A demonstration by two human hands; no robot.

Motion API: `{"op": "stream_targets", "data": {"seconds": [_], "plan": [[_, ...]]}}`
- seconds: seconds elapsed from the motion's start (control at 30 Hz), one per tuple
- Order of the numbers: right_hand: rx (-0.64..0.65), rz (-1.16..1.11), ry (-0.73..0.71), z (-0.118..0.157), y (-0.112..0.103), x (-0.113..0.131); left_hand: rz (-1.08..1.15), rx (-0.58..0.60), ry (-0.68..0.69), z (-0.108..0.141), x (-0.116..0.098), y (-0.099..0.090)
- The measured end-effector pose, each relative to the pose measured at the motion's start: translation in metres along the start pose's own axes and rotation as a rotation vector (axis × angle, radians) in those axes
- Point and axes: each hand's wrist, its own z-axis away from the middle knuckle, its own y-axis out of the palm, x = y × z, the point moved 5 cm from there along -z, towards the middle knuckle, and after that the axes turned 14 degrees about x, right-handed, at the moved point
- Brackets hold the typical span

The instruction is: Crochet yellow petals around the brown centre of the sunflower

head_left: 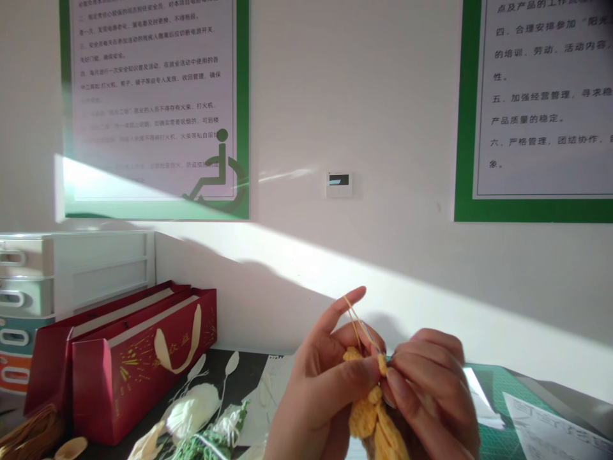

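My left hand point(330, 377) pinches a yellow crocheted piece point(364, 418) between thumb and fingers. Its index finger is raised, with a thin yellow yarn strand point(354, 313) looped over it and running down to the work. Close against it, my right hand point(431, 383) is closed in a pinch at the small yellow stitches point(382, 364). A slim metal tip, seemingly of a crochet hook point(376, 344), shows at the stitches; its handle is hidden inside the right hand. The piece's lower end hangs below both hands and leaves the picture.
Left on the dark table stand red gift bags point(143, 358) before stacked drawers point(26, 300). A cream yarn ball point(194, 409) and green-and-white yarn pieces point(211, 437) lie nearer. Printed paper point(550, 425) rests on a green cutting mat point(498, 383) at right. A white wall rises behind.
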Motion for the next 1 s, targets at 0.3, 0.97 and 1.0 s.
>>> {"op": "stream_targets", "data": {"seconds": [0.3, 0.97, 1.0], "plan": [[-0.090, -0.476, -0.191, -0.027, 0.011, -0.005, -0.223, 0.290, 0.231, 0.001, -0.010, 0.004], [0.042, -1.056, 0.424, -0.020, 0.016, -0.023, -0.353, 0.395, 0.155, 0.005, -0.017, 0.001], [0.070, -1.083, 0.491, -0.017, 0.019, -0.026, -0.379, 0.394, 0.154, 0.005, -0.018, 0.001]]}}
